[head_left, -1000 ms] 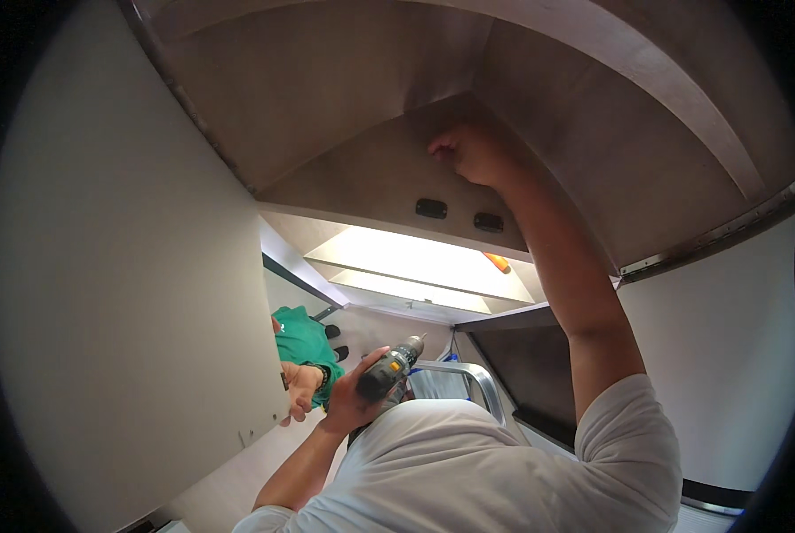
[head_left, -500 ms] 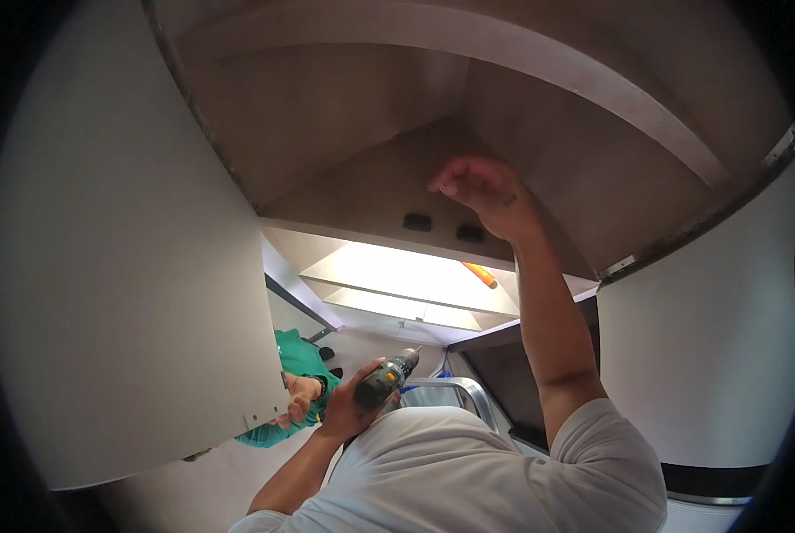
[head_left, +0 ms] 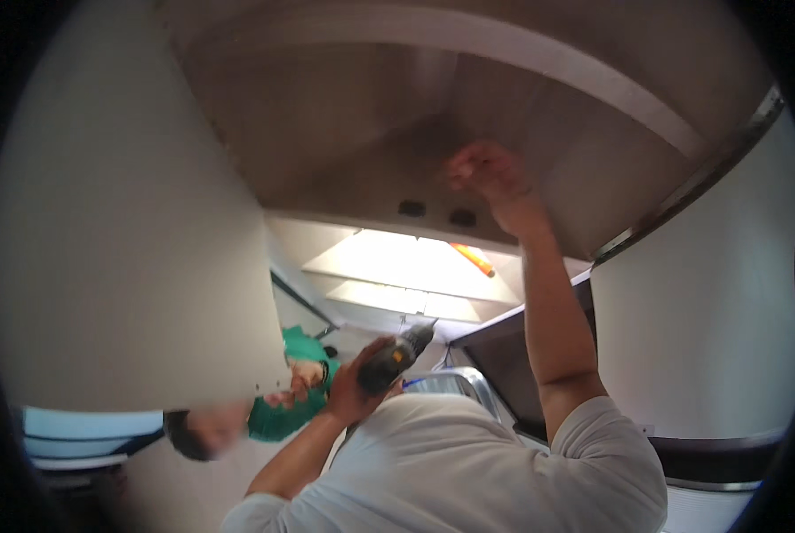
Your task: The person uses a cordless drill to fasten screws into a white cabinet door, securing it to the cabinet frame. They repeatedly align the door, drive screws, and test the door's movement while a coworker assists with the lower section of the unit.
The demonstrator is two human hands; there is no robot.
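My left hand (head_left: 355, 391) is wrapped round the grip of a dark cordless drill (head_left: 390, 361), held in front of my chest. Its chuck and bit point up and to the right. My right hand (head_left: 493, 178) is raised inside a brown wooden cabinet (head_left: 353, 160), above two small black fittings (head_left: 411, 209) on its board. The fingers of that hand curl toward the thumb and are smeared by motion; whatever they may hold is too small to make out.
A large pale panel (head_left: 139, 231) stands at the left, with a co-worker in a green top (head_left: 291, 413) behind it, a hand by its edge. A curved white panel (head_left: 691, 320) stands at the right. An orange tube-like thing (head_left: 473, 259) shows near the bright opening; a metal-framed ladder-like thing (head_left: 477, 386) is behind me.
My right hand has shifted slightly up and right. The drill has tipped and moved up and right. At the left, the co-worker's head has come into view below the pale panel.
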